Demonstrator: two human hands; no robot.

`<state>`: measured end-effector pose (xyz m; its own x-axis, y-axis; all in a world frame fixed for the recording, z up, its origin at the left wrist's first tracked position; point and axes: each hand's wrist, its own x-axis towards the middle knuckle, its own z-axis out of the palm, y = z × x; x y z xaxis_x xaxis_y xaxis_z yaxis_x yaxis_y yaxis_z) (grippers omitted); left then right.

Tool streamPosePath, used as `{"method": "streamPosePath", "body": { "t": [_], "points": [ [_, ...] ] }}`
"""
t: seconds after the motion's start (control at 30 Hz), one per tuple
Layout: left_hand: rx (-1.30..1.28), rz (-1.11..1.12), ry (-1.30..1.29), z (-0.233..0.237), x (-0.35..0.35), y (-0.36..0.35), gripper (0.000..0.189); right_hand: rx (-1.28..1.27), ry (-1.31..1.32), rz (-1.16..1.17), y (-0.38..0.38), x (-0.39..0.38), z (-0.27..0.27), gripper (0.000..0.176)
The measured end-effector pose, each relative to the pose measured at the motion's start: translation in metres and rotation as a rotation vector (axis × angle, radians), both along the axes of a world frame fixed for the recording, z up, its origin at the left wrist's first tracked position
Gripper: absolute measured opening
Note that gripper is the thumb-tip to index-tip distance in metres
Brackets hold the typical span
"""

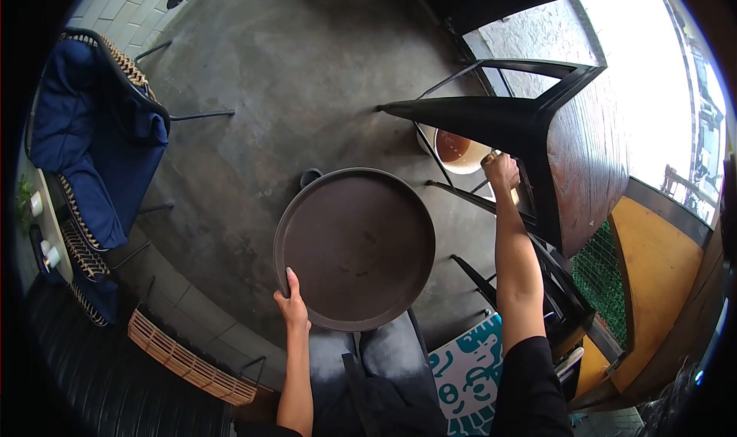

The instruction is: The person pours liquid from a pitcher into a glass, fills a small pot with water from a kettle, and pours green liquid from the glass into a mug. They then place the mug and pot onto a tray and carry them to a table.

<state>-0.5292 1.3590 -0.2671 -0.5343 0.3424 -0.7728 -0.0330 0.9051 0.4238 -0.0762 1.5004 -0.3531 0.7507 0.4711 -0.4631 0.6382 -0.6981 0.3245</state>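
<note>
Big round serving tray [361, 245] above the lap, left grip [293, 305] holding its near-left rim, thumb on top — best kept level, fingers supporting underneath. Right arm's reaching far forward, nearly straight, right grip [503, 172] curled near the bucket [470, 168] — can't tell whether it's holding anything.

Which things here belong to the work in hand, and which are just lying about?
In use, judging by the hands:
- round brown tray, in the left hand
- small, partly hidden item, in the right hand
- bucket of brown liquid, beside that hand

Apparently just around:
- wood-seated black stool
- navy-cushioned chair
- teal-and-white patterned panel
</note>
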Motion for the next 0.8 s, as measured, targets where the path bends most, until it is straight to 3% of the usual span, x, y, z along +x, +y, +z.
{"method": "streamPosePath", "body": {
  "t": [0.17,0.27,0.3,0.37,0.4,0.43,0.5,0.57,0.63,0.7,0.8],
  "points": [
    [0.091,-0.009,-0.075,-0.001,0.001,-0.006,0.063,0.129,-0.040,0.089,-0.021,0.007,-0.013,0.035],
    [0.031,-0.013,-0.076,-0.008,-0.001,-0.013,0.061,0.555,-0.083,0.009,-0.037,0.011,-0.022,0.034],
    [0.023,-0.005,-0.060,-0.009,0.000,-0.014,0.064,0.561,-0.083,0.012,-0.041,0.013,-0.025,0.034],
    [0.028,0.006,-0.044,-0.011,0.003,-0.016,0.067,0.790,0.185,-0.404,-0.048,0.021,-0.032,0.034],
    [0.006,0.023,-0.032,-0.010,0.002,-0.017,0.073,1.033,0.591,-0.803,-0.062,0.030,-0.049,0.032],
    [-0.012,0.040,-0.020,-0.009,0.002,-0.016,0.080,1.129,0.936,-1.003,-0.068,0.023,-0.037,0.029],
    [-0.006,0.040,-0.071,0.002,0.001,-0.010,0.088,1.147,1.127,-1.244,-0.071,-0.008,-0.002,0.026],
    [0.008,0.042,-0.116,0.011,0.001,-0.007,0.098,1.087,1.352,-1.106,-0.096,-0.018,-0.001,0.027],
    [-0.028,0.073,-0.043,0.017,0.000,-0.007,0.092,1.013,1.219,-0.953,-0.095,-0.061,0.047,0.029],
    [0.041,0.102,-0.055,0.027,-0.003,-0.006,0.093,1.032,1.259,-0.976,-0.108,-0.086,0.073,0.030],
    [0.030,0.149,-0.055,0.040,-0.011,-0.011,0.097,1.054,1.244,-0.612,-0.119,-0.131,0.127,0.028]
  ]
}}
